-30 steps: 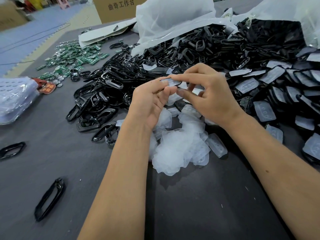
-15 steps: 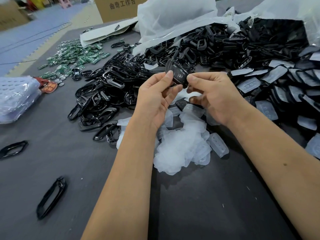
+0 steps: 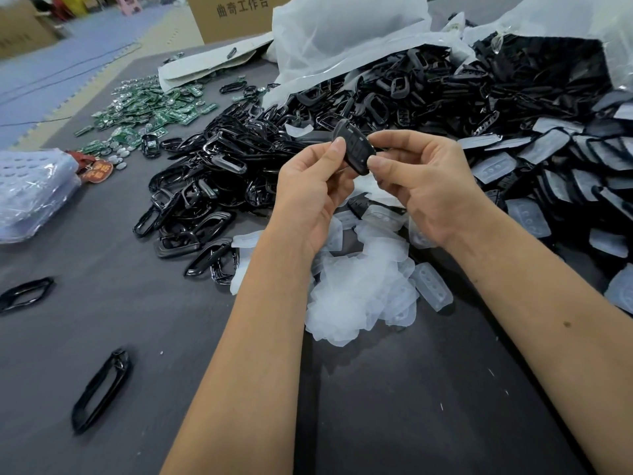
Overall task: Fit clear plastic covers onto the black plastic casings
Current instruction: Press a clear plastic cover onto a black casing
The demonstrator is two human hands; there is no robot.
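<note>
Across the far right corner of the table (image 3: 428,423), spilling from torn white plastic bags (image 3: 342,36), lies the big heap of black casings (image 3: 513,80); its right-hand fringe carries casings already wearing covers (image 3: 493,168). Toward the left edge sits a smaller spread of glossy black frames (image 3: 205,186), and beyond it, near the far left corner, a scatter of green circuit boards (image 3: 150,114). Nearer the middle, just under the wrists, is the loose pile of clear plastic covers (image 3: 356,303). Two stray frames lie apart near the left edge (image 3: 99,389).

Raised above that pile, a single black casing (image 3: 354,150) is held tilted, button face toward the camera. The left hand (image 3: 308,197) pinches its left edge between thumb and curled fingers; the right hand (image 3: 428,186) pinches its lower right edge, thumb on top. Whether a clear cover is already seated on it I cannot tell: the piece reads dark, with perhaps a faint sheen.

Judging by the pose, the step is checking or pressing the fit. To do it well, keep the grip on the edges so the face is unobstructed, line the cover's button bumps up with the casing's buttons, then press round the rim from one end to the other so no corner lifts. A thin cover probably flexes easily, so light, even pressure should serve better than a hard squeeze.
</note>
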